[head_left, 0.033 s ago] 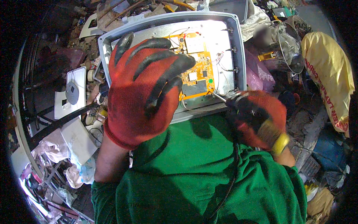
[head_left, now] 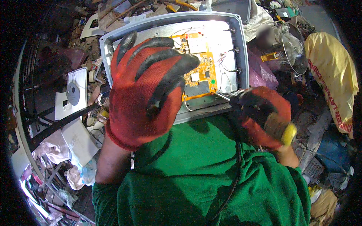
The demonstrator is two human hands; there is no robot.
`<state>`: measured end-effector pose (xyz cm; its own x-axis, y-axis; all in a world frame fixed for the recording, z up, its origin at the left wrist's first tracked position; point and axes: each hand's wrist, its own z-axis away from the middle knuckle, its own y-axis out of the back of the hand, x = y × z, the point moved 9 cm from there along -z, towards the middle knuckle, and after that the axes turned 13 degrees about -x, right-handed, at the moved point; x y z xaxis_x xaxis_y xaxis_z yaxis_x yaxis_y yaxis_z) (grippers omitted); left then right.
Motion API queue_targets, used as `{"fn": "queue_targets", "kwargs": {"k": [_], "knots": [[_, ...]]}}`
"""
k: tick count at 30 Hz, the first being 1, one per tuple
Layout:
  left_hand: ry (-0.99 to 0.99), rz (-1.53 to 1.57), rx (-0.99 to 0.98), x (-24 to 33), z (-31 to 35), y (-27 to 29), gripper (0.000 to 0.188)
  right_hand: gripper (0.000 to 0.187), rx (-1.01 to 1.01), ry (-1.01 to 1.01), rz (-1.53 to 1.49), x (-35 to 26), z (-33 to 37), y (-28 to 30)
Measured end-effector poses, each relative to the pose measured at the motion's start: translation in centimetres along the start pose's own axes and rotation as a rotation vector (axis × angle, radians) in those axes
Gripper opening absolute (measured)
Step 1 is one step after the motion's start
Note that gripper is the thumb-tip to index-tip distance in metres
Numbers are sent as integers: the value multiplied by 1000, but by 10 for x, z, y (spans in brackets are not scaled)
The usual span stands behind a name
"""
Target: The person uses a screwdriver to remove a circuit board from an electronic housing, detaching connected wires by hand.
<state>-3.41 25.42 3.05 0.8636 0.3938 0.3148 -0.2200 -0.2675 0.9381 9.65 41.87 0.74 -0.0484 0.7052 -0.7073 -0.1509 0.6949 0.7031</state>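
Note:
A grey shallow housing [head_left: 244, 56] lies in front of me, its inside lined with a bright metal plate [head_left: 224, 34]. An orange circuit board [head_left: 206, 64] with chips, silver shields and thin cables sits on that plate. My left hand [head_left: 147, 83], in a red and black glove, spreads over the left part of the housing and board, fingers apart and holding nothing visible. Gloved alike, my right hand [head_left: 260, 113] is closed around a screwdriver [head_left: 222, 96]. Its metal shaft reaches the board's lower right corner; a yellow end shows at the heel of the hand. The fingers hide the rest of the handle.
White plastic panels [head_left: 73, 94] and scrap lie to the left beside a dark metal bar [head_left: 60, 122]. A yellow sack [head_left: 332, 75] stands at the right, near a wire hoop with clear plastic [head_left: 294, 47]. A black cord [head_left: 235, 177] hangs over my green shirt.
My right hand has turned slightly, and the yellow end has shifted a little right and up. The left hand has barely moved; housing and board look the same.

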Motion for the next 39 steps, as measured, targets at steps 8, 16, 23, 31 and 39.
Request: {"fn": "queue_targets", "kwargs": {"k": [8, 16, 23, 31, 39], "knots": [[-81, 133, 104, 0, 5, 13, 27, 34, 181, 21, -112, -8, 0, -2], [-136, 257, 234, -12, 11, 19, 29, 32, 195, -162, -1, 4, 11, -12], [-99, 315, 296, -15, 15, 23, 30, 37, -268, 105, 203, 6, -15, -10], [-226, 535, -152, 10, 3, -7, 48, 39, -281, 271, -45, 1, -28, 3], [-205, 491, -218, 35, -3, -75, 49, 50, -164, 313, -109, -18, -29, 3]]}}
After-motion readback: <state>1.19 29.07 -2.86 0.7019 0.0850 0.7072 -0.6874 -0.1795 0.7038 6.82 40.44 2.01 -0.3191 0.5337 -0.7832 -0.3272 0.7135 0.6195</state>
